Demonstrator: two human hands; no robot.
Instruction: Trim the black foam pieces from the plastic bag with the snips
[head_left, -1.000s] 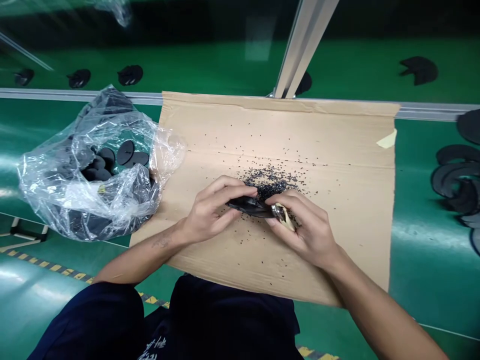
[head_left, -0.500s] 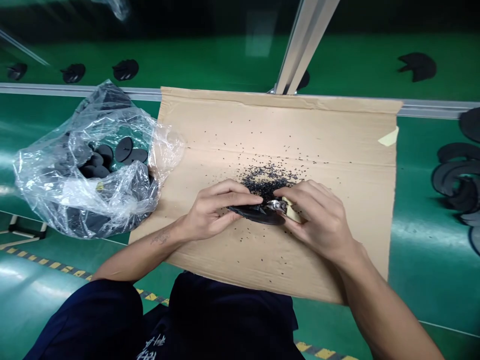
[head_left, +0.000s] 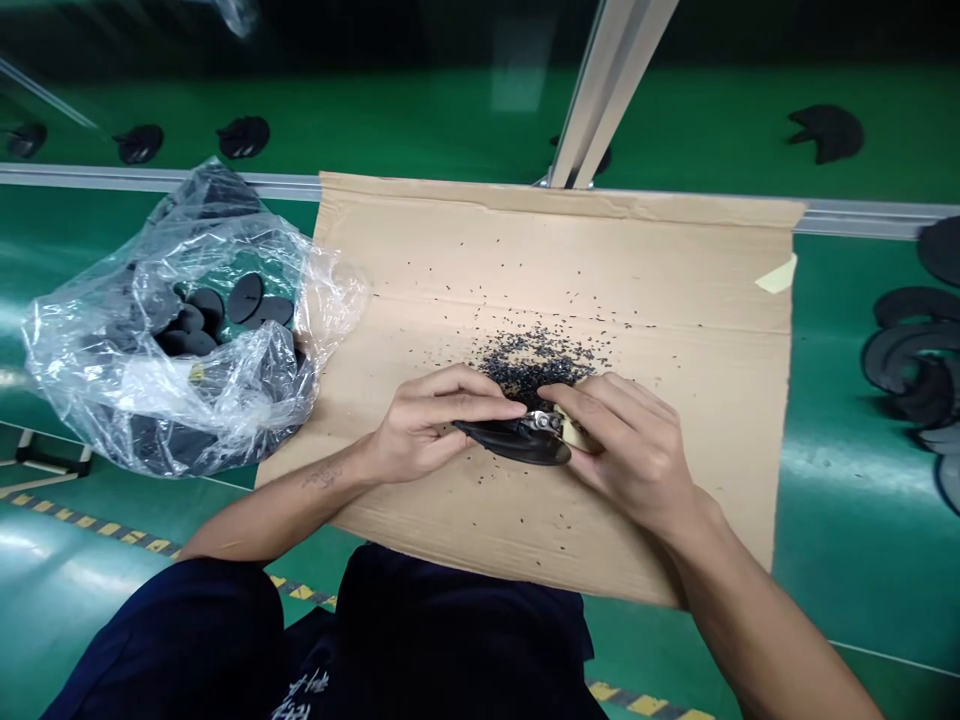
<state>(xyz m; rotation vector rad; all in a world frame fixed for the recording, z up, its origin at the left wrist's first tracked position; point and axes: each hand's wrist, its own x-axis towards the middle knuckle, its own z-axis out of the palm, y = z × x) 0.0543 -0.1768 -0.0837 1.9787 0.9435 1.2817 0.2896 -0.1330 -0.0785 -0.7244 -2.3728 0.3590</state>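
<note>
My left hand (head_left: 427, 425) is closed on a flat black disc-shaped part (head_left: 517, 442), held just above a sheet of brown cardboard (head_left: 675, 300). My right hand (head_left: 630, 445) grips a small pair of cutters (head_left: 551, 423) with pale handles; its metal jaws rest on the top edge of the black part. A heap of small black trimmings (head_left: 536, 360) lies on the cardboard just beyond my hands, with more specks scattered around.
A clear plastic bag (head_left: 172, 330) holding several black discs sits at the left on the green bench. More black parts (head_left: 911, 350) are stacked at the right edge and lie beyond a metal rail (head_left: 862, 215). An aluminium post (head_left: 600, 90) rises behind the cardboard.
The cutters shifted slightly along the black part's edge, and my right hand turned a little over it. My left hand kept hold of the part.
</note>
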